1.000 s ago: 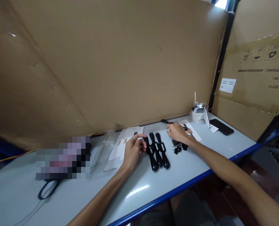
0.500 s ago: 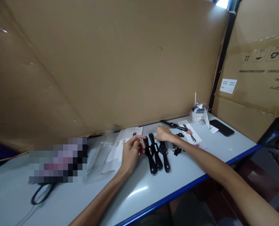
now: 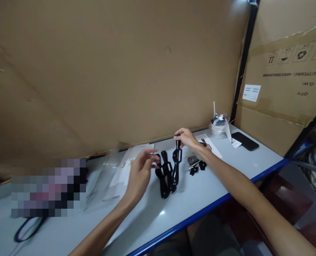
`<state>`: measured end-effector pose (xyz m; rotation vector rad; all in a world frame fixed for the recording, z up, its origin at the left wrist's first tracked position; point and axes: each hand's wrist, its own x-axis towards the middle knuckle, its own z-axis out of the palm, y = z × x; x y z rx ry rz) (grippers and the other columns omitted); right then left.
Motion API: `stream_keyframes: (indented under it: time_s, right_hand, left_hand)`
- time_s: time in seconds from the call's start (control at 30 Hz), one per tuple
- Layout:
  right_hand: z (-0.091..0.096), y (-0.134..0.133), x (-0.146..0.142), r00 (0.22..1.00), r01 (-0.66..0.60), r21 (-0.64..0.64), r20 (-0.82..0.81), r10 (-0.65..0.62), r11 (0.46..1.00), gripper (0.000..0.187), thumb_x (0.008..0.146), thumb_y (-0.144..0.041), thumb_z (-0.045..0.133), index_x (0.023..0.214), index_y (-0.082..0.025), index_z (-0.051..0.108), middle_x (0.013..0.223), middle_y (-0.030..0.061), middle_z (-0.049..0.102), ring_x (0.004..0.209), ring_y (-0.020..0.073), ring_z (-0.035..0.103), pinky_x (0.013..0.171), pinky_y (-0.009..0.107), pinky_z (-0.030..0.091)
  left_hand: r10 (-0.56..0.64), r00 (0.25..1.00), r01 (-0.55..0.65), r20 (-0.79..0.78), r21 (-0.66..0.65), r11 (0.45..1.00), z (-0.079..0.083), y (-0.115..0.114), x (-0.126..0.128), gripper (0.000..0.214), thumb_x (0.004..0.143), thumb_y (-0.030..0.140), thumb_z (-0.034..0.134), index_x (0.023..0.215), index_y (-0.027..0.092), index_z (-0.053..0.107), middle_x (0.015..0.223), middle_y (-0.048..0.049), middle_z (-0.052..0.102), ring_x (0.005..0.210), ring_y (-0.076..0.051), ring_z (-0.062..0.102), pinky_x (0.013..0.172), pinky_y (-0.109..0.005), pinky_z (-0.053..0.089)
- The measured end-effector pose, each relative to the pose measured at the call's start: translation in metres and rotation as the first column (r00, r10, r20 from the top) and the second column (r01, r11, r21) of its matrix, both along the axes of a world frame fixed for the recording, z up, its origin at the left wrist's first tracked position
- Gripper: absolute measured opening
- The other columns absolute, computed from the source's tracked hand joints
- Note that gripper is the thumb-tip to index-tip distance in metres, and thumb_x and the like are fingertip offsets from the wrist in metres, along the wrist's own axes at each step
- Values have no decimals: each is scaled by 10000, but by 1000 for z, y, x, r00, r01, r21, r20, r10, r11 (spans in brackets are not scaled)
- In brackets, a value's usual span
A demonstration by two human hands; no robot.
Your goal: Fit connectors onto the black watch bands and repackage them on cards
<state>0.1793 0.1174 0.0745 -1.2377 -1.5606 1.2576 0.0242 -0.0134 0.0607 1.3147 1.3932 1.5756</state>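
Observation:
My right hand [image 3: 185,138] grips the upper end of a black two-handled tool that looks like a spokeshave [image 3: 176,164]. This one is tilted nearly upright, its lower end close to the others. To its left, a second black spokeshave [image 3: 167,169] and a third black spokeshave [image 3: 162,183] lie side by side on the table. My left hand [image 3: 140,169] is beside the leftmost one, fingers apart and curved, the tips at its upper handle. Whether they touch it I cannot tell. Right of the tools is a small pile of metal plates and black star-shaped knobs [image 3: 196,165].
White printed sheets [image 3: 117,179] and clear plastic bags [image 3: 103,177] lie left of my hands. A picture card [image 3: 214,149], a bagged cup with a straw [image 3: 219,124] and a phone [image 3: 245,141] are at the right. Cardboard walls [image 3: 120,71] enclose the grey table [image 3: 200,192].
My right hand now holds a spokeshave raised on end. The one lying at the back by the card no longer shows there. My left hand stays by the leftmost tool; the view has shifted.

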Motion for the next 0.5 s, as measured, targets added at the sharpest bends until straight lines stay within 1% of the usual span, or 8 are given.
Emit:
stream_keyframes:
  time_s: [0.07,0.13,0.2,0.27,0.33,0.4,0.47,0.5]
  right_hand:
    - [6,-3,1,982,52,-50,-180,-60,997,116,932,-102,589,987,-189,536,743,-53,610,543,95,636,469,171,480]
    - [7,-6,-1,960,76,-91,-263,-97,993,128,946,-87,570,965,-197,507,704,-64,583,529,94,634,462,163,474]
    - [7,-8,-5,953,67,-110,-288,-96,992,150,955,-80,564,969,-204,482,689,-72,574,530,97,644,473,165,489]
    - [9,-8,-4,969,11,-100,-243,-35,995,138,973,-110,567,994,-208,472,690,-71,589,544,105,661,515,184,527]
    - [15,-8,4,998,-51,-28,-38,49,998,70,1005,-210,566,1021,-204,499,681,-55,619,559,117,673,563,209,552]
    - [24,-10,17,935,-108,128,351,56,986,144,996,-332,597,997,-190,571,659,-19,646,612,149,696,614,231,551]
    - [33,-17,30,687,-232,227,727,-6,946,236,902,-401,705,885,-172,649,663,35,677,733,211,729,683,266,543]
    - [36,-21,35,532,-302,195,846,-5,933,262,840,-412,761,818,-166,672,683,62,696,799,246,737,713,286,539]
  left_hand:
    - [-75,996,80,49,-124,989,2,0,10,368,771,434,698,1030,179,644,825,-27,680,759,-183,645,657,-291,537]
    - [-202,968,236,146,-277,931,0,0,18,422,806,524,698,1018,167,620,779,-25,665,668,-169,630,600,-289,527]
    - [-322,907,404,270,-352,844,-4,0,22,432,841,566,675,969,160,601,636,24,578,487,-120,517,466,-246,447]
    - [-371,853,495,367,-349,796,-9,2,21,381,865,529,672,912,161,585,520,90,430,361,-66,325,355,-190,292]
    - [-351,835,502,424,-322,803,-11,3,14,312,872,453,686,857,164,568,482,126,311,332,-39,192,316,-161,175]
    - [-309,834,469,456,-294,833,-9,4,4,263,878,393,686,834,167,559,484,128,281,330,-35,180,306,-148,168]
    - [-255,846,411,469,-267,871,-5,2,-6,229,891,361,669,842,164,563,494,125,278,335,-37,199,307,-143,200]
    - [-231,851,383,472,-256,888,-4,1,-10,216,901,352,655,849,161,568,498,123,279,338,-37,205,308,-142,215]
